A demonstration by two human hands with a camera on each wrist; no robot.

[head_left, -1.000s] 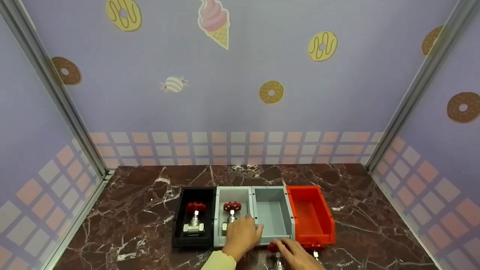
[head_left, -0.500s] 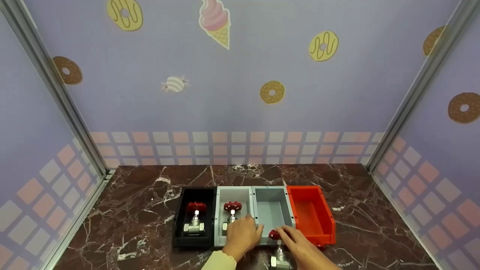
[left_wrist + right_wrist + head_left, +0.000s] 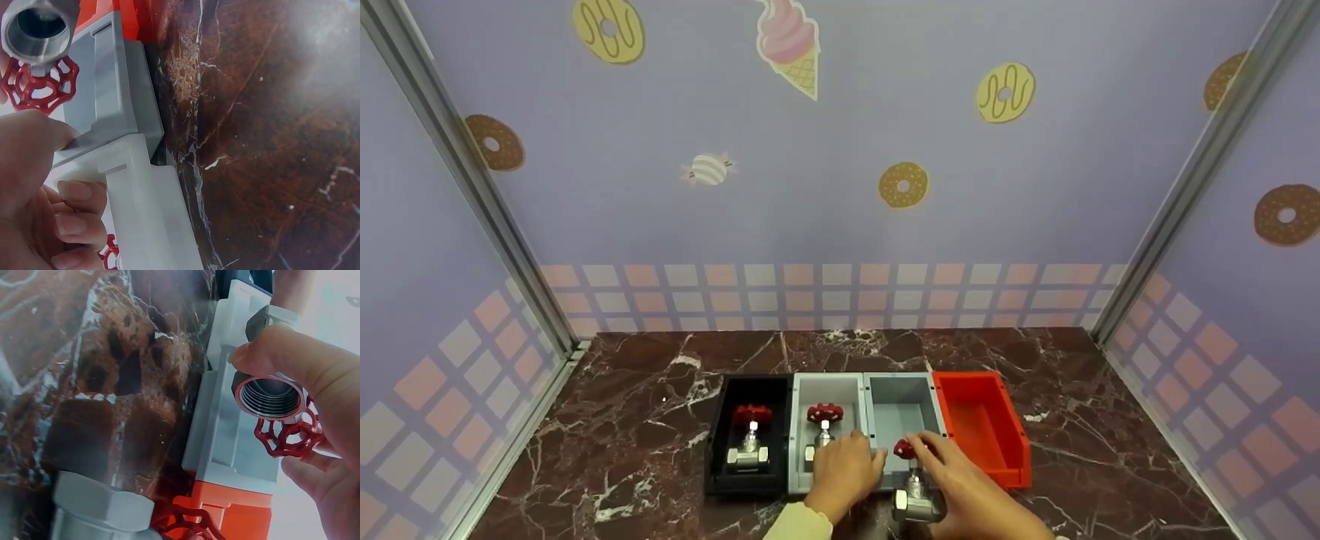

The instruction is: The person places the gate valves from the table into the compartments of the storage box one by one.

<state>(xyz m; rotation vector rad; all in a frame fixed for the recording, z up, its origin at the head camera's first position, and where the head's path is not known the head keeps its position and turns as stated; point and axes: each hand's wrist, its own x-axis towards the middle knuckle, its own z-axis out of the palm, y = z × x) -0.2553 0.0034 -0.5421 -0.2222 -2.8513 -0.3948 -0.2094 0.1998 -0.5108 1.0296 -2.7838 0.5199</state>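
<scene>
My right hand (image 3: 960,480) holds a metal valve with a red handwheel (image 3: 916,504), its wheel up over the front of the grey bin (image 3: 898,401). In the right wrist view the thumb lies along the body of this valve (image 3: 270,398), whose threaded opening faces the camera. My left hand (image 3: 846,469) grips the adjoining walls of the white bin (image 3: 829,386) and the grey bin, thumb on the grey side and curled fingers on the white side. A similar valve (image 3: 824,414) stands in the white bin, partly hidden by the left hand.
To the left, a black bin (image 3: 757,386) contains another red-wheeled valve (image 3: 748,456). An orange-red bin (image 3: 979,435) closes the row on the right. In the right wrist view a further valve (image 3: 104,509) lies on the marbled table (image 3: 84,439) near that bin.
The right hand has lifted the valve from the table in front of the bins and brought it forward over the grey bin's front edge. The left hand has stayed put.
</scene>
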